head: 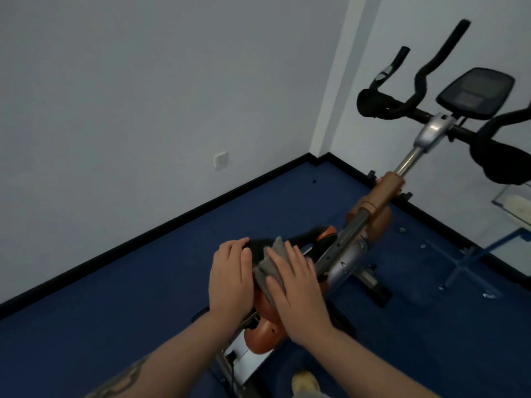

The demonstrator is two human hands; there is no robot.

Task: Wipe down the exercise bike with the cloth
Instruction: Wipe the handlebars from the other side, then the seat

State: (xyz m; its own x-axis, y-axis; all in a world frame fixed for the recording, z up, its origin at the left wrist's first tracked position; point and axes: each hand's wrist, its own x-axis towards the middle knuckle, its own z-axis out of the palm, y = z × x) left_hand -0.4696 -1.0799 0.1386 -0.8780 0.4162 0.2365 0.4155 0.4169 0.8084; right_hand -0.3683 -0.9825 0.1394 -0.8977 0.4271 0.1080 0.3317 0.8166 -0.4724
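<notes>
An orange and silver exercise bike [382, 196] stands on the blue floor, its black handlebars [425, 79] and display console [475, 93] at the upper right. Its black saddle [258, 245] lies under my hands in the lower middle. My left hand [230, 280] rests flat on the saddle's left side, fingers together. My right hand [296, 288] presses a grey cloth [273, 265] flat against the saddle's right side. The cloth shows between and above my two hands; most of the saddle is hidden.
White walls meet in a corner behind the bike, with a black skirting board and a wall socket [220, 160]. A clear plastic container [514, 202] and a blue metal frame [471, 262] sit at the right. A shoe tip [306, 382] shows at the bottom.
</notes>
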